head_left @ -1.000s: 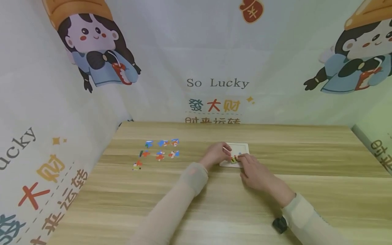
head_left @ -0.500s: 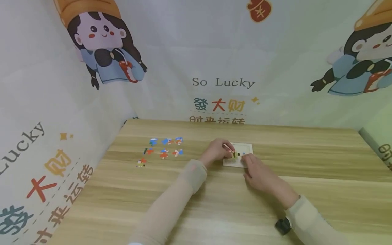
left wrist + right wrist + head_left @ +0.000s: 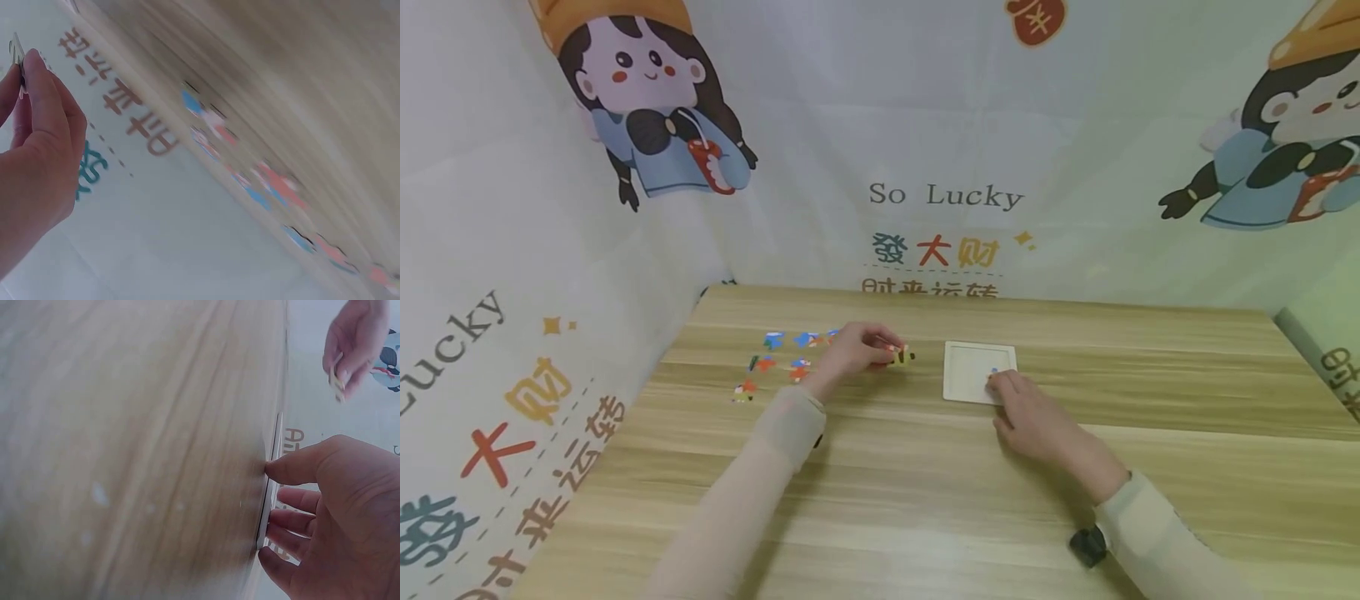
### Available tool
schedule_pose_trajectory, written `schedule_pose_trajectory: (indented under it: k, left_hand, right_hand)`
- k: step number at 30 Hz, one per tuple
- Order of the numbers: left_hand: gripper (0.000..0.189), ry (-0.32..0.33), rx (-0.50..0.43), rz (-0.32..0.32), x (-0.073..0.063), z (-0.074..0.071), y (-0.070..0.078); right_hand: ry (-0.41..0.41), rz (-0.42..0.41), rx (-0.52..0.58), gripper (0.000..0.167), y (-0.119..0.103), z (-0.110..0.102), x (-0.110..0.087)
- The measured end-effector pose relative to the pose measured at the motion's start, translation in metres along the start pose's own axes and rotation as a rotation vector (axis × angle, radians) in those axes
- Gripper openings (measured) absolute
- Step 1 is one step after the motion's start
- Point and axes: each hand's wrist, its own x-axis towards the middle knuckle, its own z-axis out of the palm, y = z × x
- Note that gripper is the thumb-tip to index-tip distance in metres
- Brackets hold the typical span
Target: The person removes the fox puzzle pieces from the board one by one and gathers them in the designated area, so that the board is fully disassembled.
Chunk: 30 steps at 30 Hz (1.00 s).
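Observation:
My left hand (image 3: 850, 352) pinches a yellow-and-black jigsaw puzzle piece (image 3: 902, 357) between thumb and fingers, left of the square, pale puzzle tray (image 3: 962, 377). In the left wrist view this piece (image 3: 19, 59) shows nearly edge-on, up off the table. At the tray's near right corner, my right hand (image 3: 1041, 427) holds the rim. Another small piece (image 3: 994, 371) with blue on it peeks out at its fingertips, mostly hidden by them. The right wrist view shows the fingers (image 3: 294, 520) bent against the tray's thin edge (image 3: 269, 506).
Several loose puzzle pieces lie in rows at the table's left, including a blue one (image 3: 773, 340), a red-and-green one (image 3: 762, 363) and a red-and-yellow one (image 3: 742, 392). My left arm partly covers the group. A printed cloth (image 3: 940, 125) hangs behind the wooden table (image 3: 925, 500).
My left hand has lifted the yellow-and-black puzzle piece away from the tray and carried it left, toward the loose pieces. The right hand has stayed at the tray's corner.

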Motion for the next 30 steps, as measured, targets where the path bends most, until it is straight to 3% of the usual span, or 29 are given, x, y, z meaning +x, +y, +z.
schedule_pose_trajectory:
  k: [5, 12, 20, 26, 30]
  left_hand:
    - [0.024, 0.007, -0.020, -0.019, -0.015, -0.026, -0.019]
    - [0.030, 0.012, 0.027, -0.034, -0.036, -0.058, -0.048]
    - [0.029, 0.037, 0.016, -0.094, -0.054, -0.077, -0.079]
    - [0.026, 0.092, 0.225, -0.117, -0.060, -0.078, -0.085]
    - [0.030, 0.130, 0.361, -0.081, -0.061, -0.078, -0.080]
  right_hand:
    - [-0.008, 0.003, -0.001, 0.045, -0.001, 0.001, 0.001]
    - [-0.010, 0.012, 0.015, 0.044, 0.000, 0.000, 0.002]
    - [-0.031, 0.028, 0.025, 0.042, -0.002, 0.000, 0.001]
    - [-0.025, 0.024, 0.024, 0.042, -0.002, 0.000, 0.000]
    - [-0.015, 0.014, 0.017, 0.042, -0.002, 0.000, 0.001]
